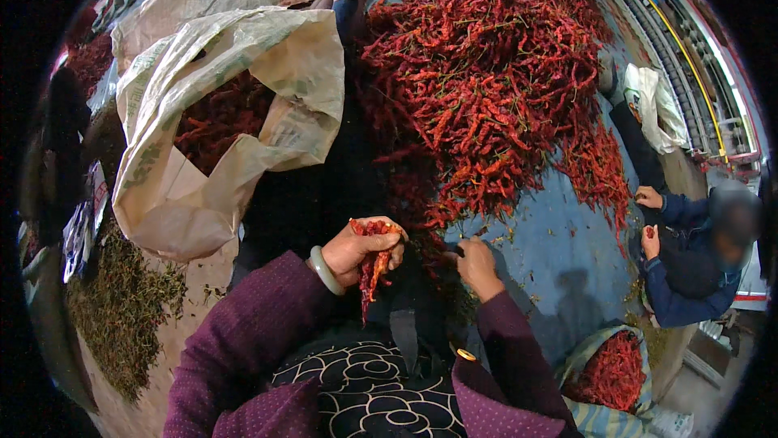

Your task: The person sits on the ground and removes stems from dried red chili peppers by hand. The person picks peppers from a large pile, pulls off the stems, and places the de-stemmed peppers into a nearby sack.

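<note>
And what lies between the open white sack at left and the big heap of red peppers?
In the head view, the person's dark-trousered leg lies between the sack and the pepper heap.

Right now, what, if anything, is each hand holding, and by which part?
The left hand holds red chillies by their upper part, lower ends hanging free. Whether the right hand holds anything cannot be told.

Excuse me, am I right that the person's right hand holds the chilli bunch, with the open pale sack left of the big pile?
Not quite: in the head view, the left hand holds the chilli bunch; the open pale sack is indeed left of the big pile.
</note>
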A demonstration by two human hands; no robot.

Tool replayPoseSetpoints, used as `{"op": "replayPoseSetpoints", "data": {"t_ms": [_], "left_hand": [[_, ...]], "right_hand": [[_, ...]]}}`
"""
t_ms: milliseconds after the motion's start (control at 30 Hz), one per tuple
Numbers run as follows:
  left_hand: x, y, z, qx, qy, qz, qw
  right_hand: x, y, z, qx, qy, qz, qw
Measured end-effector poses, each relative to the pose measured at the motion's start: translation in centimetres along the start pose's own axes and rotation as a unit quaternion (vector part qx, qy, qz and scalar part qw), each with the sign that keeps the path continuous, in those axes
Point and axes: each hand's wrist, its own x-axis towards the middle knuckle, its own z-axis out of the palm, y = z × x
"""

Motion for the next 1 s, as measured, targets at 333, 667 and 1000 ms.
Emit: {"op": "replayPoseSetpoints", "data": {"t_ms": [333, 667, 1000], "left_hand": [[1.8, -2.6, 2.8, 0.427, -0.029, 0.283, 0.858], [1.0, -3.5, 6.1, 0.769, -0.093, 0.384, 0.502], [-0.1, -2.2, 4.8, 0.319, -0.322, 0.066, 0.889]], "right_hand": [[-2.4, -4.7, -5.3, 0.087, 0.048, -0.063, 0.993], [-7.2, -11.1, -10.9, 0.101, 0.011, -0.184, 0.978], [-6.2, -9.7, -10.7, 0.498, -0.294, -0.155, 0.801]]}}
